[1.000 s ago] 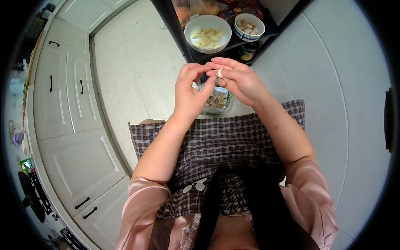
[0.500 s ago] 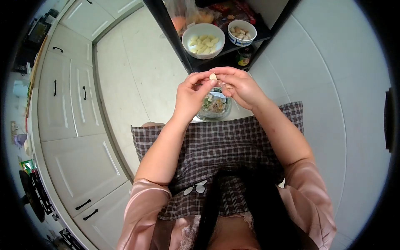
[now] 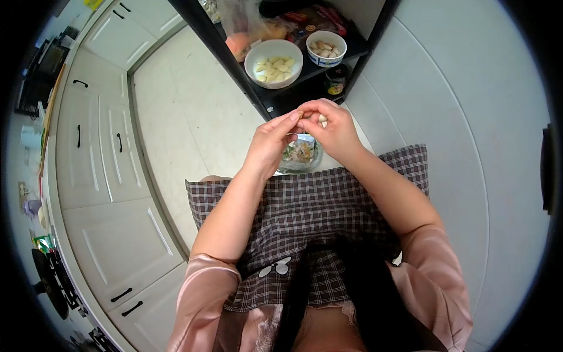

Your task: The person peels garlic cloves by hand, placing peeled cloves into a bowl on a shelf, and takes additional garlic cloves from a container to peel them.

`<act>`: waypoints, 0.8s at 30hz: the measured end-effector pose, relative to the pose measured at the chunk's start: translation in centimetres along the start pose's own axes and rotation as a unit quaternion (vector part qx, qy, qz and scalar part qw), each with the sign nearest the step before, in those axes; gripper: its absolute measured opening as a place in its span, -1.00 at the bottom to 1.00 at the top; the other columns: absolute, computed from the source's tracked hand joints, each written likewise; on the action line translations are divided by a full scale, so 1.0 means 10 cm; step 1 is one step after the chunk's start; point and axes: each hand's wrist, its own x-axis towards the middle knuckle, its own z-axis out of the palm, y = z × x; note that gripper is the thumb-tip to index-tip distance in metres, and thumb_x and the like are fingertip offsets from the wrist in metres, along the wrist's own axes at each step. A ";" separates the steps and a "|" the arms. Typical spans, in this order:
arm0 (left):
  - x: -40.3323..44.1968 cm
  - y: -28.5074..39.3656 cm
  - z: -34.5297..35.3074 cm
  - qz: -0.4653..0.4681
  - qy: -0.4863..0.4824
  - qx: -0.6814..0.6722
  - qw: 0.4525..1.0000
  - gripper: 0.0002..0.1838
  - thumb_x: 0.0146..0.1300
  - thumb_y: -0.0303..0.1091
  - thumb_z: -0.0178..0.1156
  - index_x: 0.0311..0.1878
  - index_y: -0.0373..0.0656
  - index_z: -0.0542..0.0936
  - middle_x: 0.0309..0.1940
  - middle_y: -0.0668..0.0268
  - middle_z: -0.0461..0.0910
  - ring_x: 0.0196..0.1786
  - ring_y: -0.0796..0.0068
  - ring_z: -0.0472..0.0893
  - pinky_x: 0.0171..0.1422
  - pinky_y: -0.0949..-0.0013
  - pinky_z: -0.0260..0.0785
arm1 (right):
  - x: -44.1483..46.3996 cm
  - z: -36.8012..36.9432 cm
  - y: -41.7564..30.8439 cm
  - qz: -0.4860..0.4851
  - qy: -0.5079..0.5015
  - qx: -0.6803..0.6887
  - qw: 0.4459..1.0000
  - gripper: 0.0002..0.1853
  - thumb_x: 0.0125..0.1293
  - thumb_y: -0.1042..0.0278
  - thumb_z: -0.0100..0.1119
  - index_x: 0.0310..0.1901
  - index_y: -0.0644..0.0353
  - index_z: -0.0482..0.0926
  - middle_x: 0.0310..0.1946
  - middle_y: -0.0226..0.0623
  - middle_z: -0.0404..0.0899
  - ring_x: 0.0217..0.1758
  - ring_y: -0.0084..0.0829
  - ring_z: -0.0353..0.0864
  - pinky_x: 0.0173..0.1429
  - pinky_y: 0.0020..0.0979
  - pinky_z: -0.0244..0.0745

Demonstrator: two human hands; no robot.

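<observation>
My left hand and my right hand meet at their fingertips above a clear container of scraps. Between the fingertips is a small brownish piece, mostly hidden, pinched by both hands. A pale garlic clove shows within the curled fingers of my right hand. Beyond the hands, a large white bowl with peeled cloves stands on a black shelf. To its right is a smaller patterned bowl holding unpeeled cloves.
A dark jar sits on the lower shelf level. Plastic bags lie behind the bowls. White cabinets line the left side, a pale wall the right. A checked apron covers my lap.
My fingertips have come together around a small brownish piece, and the pale clove now sits farther back in my right hand. The shelf and bowls appear shifted left in view.
</observation>
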 end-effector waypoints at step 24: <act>-0.02 0.00 -0.11 0.069 0.077 0.115 0.988 -0.85 0.21 -0.44 0.17 -0.26 -0.35 0.60 -0.42 0.23 0.63 -0.40 0.55 0.58 -0.24 0.52 0.45 | 0.00 0.03 0.04 -0.158 -0.053 -0.161 0.973 -0.77 0.15 0.57 0.13 -0.13 0.32 0.55 -0.31 -0.10 0.50 -0.29 -0.17 0.54 -0.25 -0.32 0.46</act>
